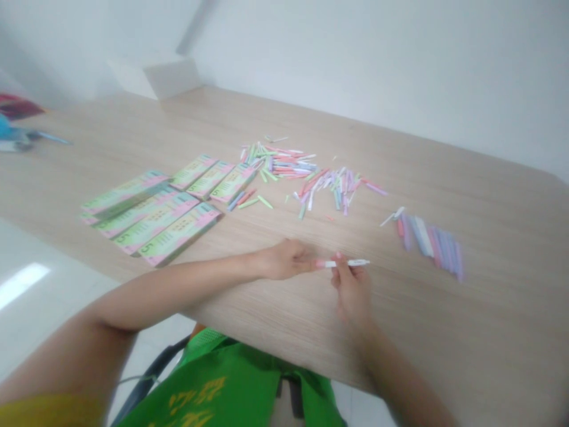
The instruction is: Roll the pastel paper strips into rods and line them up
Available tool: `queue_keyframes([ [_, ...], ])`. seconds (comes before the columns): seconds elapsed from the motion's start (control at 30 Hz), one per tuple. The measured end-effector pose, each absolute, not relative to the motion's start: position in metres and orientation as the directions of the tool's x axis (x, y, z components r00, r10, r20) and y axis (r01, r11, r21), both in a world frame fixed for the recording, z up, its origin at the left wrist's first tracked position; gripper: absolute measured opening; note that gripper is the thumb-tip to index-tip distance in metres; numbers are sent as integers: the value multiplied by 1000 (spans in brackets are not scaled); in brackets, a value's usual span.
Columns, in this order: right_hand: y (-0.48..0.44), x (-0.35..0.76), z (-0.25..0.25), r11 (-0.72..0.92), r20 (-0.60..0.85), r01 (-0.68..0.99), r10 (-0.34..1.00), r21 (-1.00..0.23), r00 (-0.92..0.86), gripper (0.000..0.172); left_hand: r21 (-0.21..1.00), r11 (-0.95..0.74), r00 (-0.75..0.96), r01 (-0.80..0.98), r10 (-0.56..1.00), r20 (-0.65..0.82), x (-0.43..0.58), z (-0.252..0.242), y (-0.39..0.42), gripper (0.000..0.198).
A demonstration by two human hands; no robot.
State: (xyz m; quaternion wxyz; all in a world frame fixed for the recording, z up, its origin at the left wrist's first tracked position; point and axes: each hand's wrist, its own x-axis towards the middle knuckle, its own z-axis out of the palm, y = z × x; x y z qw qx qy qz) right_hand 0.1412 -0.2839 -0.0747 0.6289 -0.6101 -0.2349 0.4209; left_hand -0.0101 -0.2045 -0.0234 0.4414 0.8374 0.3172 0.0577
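Note:
My left hand (pixel 287 260) and my right hand (pixel 351 290) meet above the wooden tabletop (pixel 444 332). Between them is a thin white paper strip (pixel 344 263), pinched by my right fingers, with my left fingertips at its near end. Several pink-and-green printed paper packets (pixel 155 213) lie in rows to the left. Loose pastel paper strips (pixel 278 160) lie in scattered heaps ahead of my hands. A neater row of pink, blue and lilac strips (pixel 431 243) lies to the right.
A white box (pixel 155 77) stands by the wall beyond the table's far corner. Red and blue items (pixel 13 124) sit at the far left. The table's rounded edge runs along the near side, above a green printed apron (pixel 222 379) on my lap.

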Motion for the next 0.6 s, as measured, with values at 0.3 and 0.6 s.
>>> queue_keyframes([
  [0.3,-287,146,-83,-60,-37,29,863,-998,503,43,913,-199,728,357,671,-139,-14,-34,-196,49],
  [0.6,-299,138,-73,-41,65,202,870,-979,489,38,723,-297,642,623,723,-256,-15,-39,-207,62],
])
